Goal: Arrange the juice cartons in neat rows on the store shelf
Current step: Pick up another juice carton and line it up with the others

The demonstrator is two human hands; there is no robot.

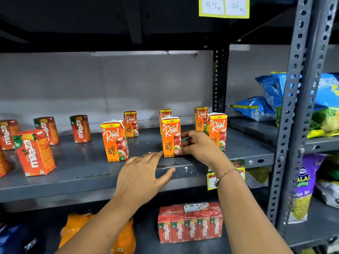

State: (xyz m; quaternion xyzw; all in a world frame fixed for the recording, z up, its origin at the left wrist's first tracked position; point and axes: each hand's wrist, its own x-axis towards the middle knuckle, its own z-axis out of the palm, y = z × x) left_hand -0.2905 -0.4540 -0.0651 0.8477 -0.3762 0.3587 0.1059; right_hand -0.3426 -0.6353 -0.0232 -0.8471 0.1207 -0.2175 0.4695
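1. The right hand [197,145] is gripping the middle-front orange cardboard "Real" apple juice carton [171,136] on the grey painted metal shelf [91,173]. Its fingers are curling round the carton's right face and its thumb is pressing low on the front, near the base.
2. The left hand [142,177] is lying flat on the shelf's near lip, fingers spread and holding nothing. Its fingertips [157,153] are just reaching the carton's lower left corner; I cannot tell whether they are touching it.
3. The carton is standing upright, long axis vertical, printed face towards the camera. It is sitting between the two hands, so the right hand is nearer and is doing the moving.
4. Other orange "Real" cartons are standing well apart: one front left [114,141], one front right [216,130], and three far ones [131,123] by the back wall.
5. Red "Maaza" mango cartons [80,128] are occupying the far-left part of the shelf, loosely spaced.
6. Judgement: the rows are not yet forming, and the gaps are looking uneven. The coming move is probably sliding this carton sideways to line up with its front neighbours; the high grip could be tipping it.
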